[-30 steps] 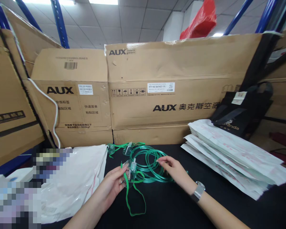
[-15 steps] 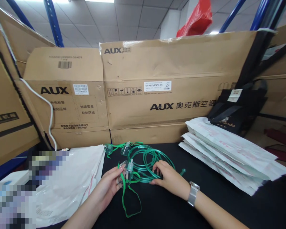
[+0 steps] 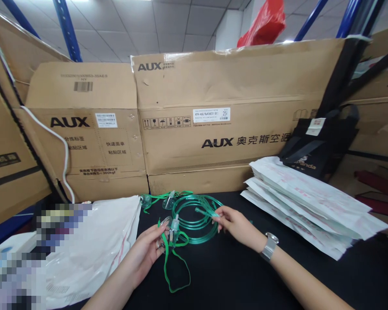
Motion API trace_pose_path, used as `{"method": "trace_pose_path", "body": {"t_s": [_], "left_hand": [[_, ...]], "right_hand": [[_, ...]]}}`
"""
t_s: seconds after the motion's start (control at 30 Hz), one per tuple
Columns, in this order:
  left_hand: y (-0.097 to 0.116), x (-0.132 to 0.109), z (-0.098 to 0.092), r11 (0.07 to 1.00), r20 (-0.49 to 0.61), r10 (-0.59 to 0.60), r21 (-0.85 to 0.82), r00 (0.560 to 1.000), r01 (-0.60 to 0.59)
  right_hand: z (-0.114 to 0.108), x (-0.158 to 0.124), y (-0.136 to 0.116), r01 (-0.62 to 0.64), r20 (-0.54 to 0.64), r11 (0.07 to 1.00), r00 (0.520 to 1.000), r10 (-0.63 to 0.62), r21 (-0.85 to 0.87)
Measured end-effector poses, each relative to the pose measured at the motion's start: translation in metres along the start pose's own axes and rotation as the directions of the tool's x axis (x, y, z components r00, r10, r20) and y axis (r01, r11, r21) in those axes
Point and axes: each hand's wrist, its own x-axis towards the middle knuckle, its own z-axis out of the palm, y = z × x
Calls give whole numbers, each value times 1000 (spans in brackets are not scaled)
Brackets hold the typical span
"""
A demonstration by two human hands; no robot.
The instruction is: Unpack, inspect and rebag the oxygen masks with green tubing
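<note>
My left hand [image 3: 151, 242] is closed on a clear oxygen mask [image 3: 173, 228] with a pale connector pointing up and a green elastic strap [image 3: 177, 287] looping down onto the black table. My right hand [image 3: 231, 220] pinches green tubing near one end; the tube end [image 3: 203, 211] sticks out leftward from the fingers. Beneath and behind it lies the coiled green tubing [image 3: 194, 239], between both hands. Beyond the coil, another clear mask [image 3: 170, 201] rests with its green strap [image 3: 158, 197] by the cardboard. Part of the mask in my left hand is hidden by the fingers.
A stack of white packages [image 3: 310, 206] lies on the right, a black bag [image 3: 317, 146] behind it. White plastic packaging [image 3: 100, 241] covers the left side. Large cardboard boxes [image 3: 187, 159] wall off the back of the black tabletop [image 3: 220, 280].
My right hand has gone from the coil's right side to pinching the tubing, lifting its end above the coil. My left hand keeps the mask in nearly the same place.
</note>
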Motion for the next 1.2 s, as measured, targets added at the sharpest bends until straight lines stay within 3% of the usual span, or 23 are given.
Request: {"method": "trace_pose_path", "body": {"t_s": [0.17, 0.3, 0.4, 0.53, 0.63, 0.73, 0.93, 1.03, 1.2], "left_hand": [[0, -2, 3, 998, 10, 25, -64, 1000, -24], [-1, -6, 8, 998, 29, -45, -50, 999, 46], [-2, -9, 12, 990, 12, -139, 6, 990, 139], [-1, -9, 12, 979, -58, -196, 44, 979, 199], [0, -11, 11, 988, -39, -151, 39, 988, 152], [-1, -14, 12, 992, 97, -36, 121, 995, 24], [-6, -18, 19, 956, 266, 85, 250, 960, -154], [-7, -16, 23, 932, 289, 118, 297, 950, -206], [-6, -16, 25, 883, 284, 160, 388, 945, -266]], "right_hand": [[-21, 5, -6, -18, -77, 915, 996, 54, 404], [-24, 3, -12, -19, -77, 821, 994, 76, 570], [-20, 2, -14, 33, -148, 786, 986, 75, 618], [-18, 0, -17, 157, -334, 777, 940, 72, 610], [-19, -1, -21, 237, -465, 798, 883, 61, 554], [-16, -5, -27, 286, -515, 815, 857, 17, 504], [-1, -17, -36, 135, -330, 939, 944, -24, 316], [10, -22, -38, 121, -227, 979, 971, -82, 165], [27, -27, -39, 77, -4, 995, 997, -77, 61]]}}
